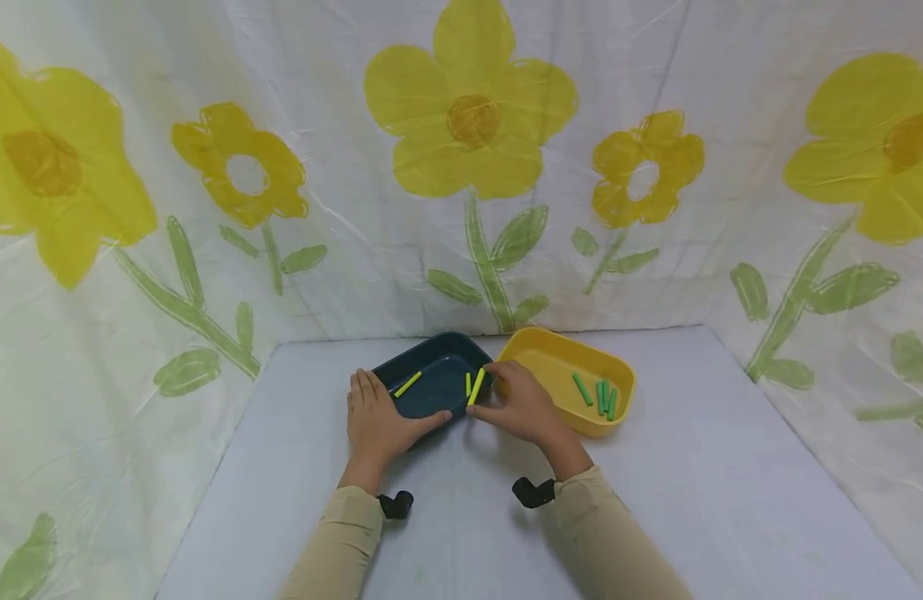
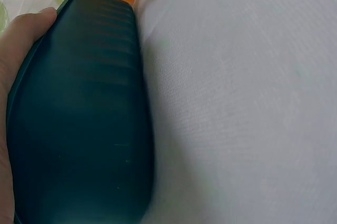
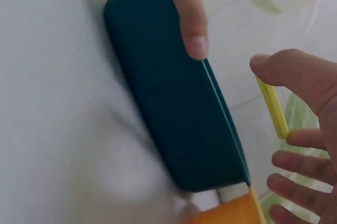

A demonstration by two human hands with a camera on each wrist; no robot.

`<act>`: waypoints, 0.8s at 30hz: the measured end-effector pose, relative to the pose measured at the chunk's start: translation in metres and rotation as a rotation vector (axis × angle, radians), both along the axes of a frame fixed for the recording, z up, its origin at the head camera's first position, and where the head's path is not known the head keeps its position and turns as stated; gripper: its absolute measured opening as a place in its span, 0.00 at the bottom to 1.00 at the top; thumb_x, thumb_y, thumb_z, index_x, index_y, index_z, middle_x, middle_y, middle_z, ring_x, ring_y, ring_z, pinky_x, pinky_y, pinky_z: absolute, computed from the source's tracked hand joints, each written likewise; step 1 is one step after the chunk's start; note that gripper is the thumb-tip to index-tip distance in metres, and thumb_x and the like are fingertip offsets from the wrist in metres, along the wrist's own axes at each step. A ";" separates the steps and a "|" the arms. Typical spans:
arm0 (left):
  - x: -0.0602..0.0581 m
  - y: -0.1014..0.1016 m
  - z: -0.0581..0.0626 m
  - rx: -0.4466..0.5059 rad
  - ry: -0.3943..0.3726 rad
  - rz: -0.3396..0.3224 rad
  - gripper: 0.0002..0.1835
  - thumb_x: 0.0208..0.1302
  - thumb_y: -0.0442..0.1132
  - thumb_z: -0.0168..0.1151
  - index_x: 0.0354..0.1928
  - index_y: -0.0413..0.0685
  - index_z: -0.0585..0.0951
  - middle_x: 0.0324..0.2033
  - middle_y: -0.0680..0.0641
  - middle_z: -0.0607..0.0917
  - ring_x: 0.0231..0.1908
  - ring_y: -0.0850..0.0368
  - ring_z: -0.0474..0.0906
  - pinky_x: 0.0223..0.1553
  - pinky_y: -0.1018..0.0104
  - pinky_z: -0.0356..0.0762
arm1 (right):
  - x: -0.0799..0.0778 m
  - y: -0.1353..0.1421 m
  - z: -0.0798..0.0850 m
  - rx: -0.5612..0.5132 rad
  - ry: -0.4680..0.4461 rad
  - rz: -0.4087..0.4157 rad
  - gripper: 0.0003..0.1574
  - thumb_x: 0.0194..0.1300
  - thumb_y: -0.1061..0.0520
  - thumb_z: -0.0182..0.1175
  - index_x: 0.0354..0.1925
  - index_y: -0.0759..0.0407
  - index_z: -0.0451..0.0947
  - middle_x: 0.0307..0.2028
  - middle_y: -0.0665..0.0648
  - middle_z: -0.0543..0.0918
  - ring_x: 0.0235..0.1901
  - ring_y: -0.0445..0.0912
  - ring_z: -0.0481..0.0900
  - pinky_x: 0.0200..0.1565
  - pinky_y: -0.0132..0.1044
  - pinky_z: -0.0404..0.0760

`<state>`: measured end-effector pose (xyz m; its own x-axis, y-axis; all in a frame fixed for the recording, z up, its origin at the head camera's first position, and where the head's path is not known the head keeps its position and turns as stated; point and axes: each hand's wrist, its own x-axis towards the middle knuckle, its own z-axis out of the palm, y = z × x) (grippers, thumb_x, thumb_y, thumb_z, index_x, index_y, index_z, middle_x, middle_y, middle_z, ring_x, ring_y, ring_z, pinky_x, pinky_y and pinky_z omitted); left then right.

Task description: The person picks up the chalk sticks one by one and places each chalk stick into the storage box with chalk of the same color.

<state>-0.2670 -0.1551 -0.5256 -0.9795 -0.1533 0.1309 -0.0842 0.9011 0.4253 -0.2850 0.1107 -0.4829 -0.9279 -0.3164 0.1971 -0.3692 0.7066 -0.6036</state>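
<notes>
My right hand [image 1: 527, 407] pinches a short yellow stick [image 1: 476, 387] end to end between thumb and forefinger, over the right end of a dark teal tray [image 1: 431, 343]. The other right fingers spread away from the stick [image 3: 273, 109] in the right wrist view. Two more yellow sticks lie inside the teal tray, one on the left [image 1: 407, 384] and one on the right [image 1: 467, 384]. My left hand [image 1: 379, 421] rests on the tray's left near corner, fingers straight along the left side. Its thumb [image 2: 32, 26] lies against the near rim.
A yellow tray [image 1: 540, 346] stands against the teal one on the right, with several green sticks [image 1: 600, 397] in its right part. Both trays sit on a white-covered table [image 1: 454, 533], before a flower-printed curtain [image 1: 341, 275].
</notes>
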 end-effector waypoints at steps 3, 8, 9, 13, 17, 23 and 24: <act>0.000 0.000 -0.001 -0.003 0.001 0.002 0.94 0.31 0.99 0.52 0.83 0.28 0.37 0.83 0.27 0.42 0.85 0.33 0.35 0.83 0.39 0.45 | -0.004 -0.006 -0.003 0.029 0.018 -0.023 0.50 0.59 0.30 0.76 0.70 0.52 0.76 0.67 0.54 0.80 0.66 0.53 0.77 0.68 0.54 0.77; -0.001 0.000 -0.003 -0.014 0.011 0.001 0.93 0.33 0.98 0.53 0.82 0.27 0.37 0.83 0.26 0.43 0.85 0.32 0.37 0.83 0.39 0.46 | -0.008 -0.014 -0.005 0.069 0.053 -0.071 0.49 0.59 0.29 0.75 0.69 0.51 0.77 0.65 0.55 0.80 0.61 0.54 0.78 0.65 0.55 0.78; -0.001 0.000 -0.003 -0.017 0.011 0.001 0.93 0.34 0.98 0.54 0.82 0.27 0.37 0.83 0.26 0.43 0.85 0.32 0.37 0.84 0.39 0.45 | -0.008 -0.015 -0.005 0.071 0.058 -0.076 0.49 0.58 0.29 0.75 0.69 0.52 0.77 0.65 0.56 0.80 0.61 0.55 0.78 0.65 0.56 0.78; 0.000 0.000 -0.002 -0.014 0.011 0.004 0.93 0.34 0.97 0.55 0.82 0.27 0.37 0.83 0.26 0.43 0.85 0.32 0.37 0.84 0.39 0.45 | -0.011 -0.020 -0.009 0.071 0.061 -0.076 0.49 0.58 0.30 0.76 0.68 0.52 0.78 0.65 0.57 0.81 0.63 0.57 0.77 0.66 0.58 0.77; 0.000 0.000 -0.001 -0.001 0.022 0.004 0.93 0.34 0.96 0.56 0.82 0.28 0.37 0.83 0.26 0.43 0.85 0.32 0.37 0.84 0.39 0.44 | -0.015 -0.023 -0.013 0.082 0.058 -0.079 0.48 0.57 0.30 0.77 0.67 0.51 0.79 0.64 0.57 0.81 0.63 0.57 0.78 0.67 0.58 0.75; -0.001 -0.001 -0.003 -0.015 0.030 -0.003 0.93 0.34 0.97 0.54 0.82 0.27 0.38 0.83 0.25 0.44 0.84 0.32 0.38 0.84 0.39 0.44 | -0.018 -0.027 -0.017 0.116 0.054 -0.105 0.47 0.56 0.28 0.76 0.66 0.49 0.79 0.65 0.57 0.82 0.65 0.58 0.76 0.70 0.61 0.69; -0.001 -0.001 -0.003 -0.016 0.028 -0.003 0.93 0.34 0.97 0.54 0.82 0.28 0.38 0.83 0.26 0.44 0.85 0.32 0.37 0.84 0.39 0.44 | -0.019 -0.028 -0.017 0.123 0.054 -0.110 0.47 0.56 0.27 0.75 0.66 0.49 0.79 0.65 0.57 0.82 0.65 0.58 0.76 0.71 0.62 0.68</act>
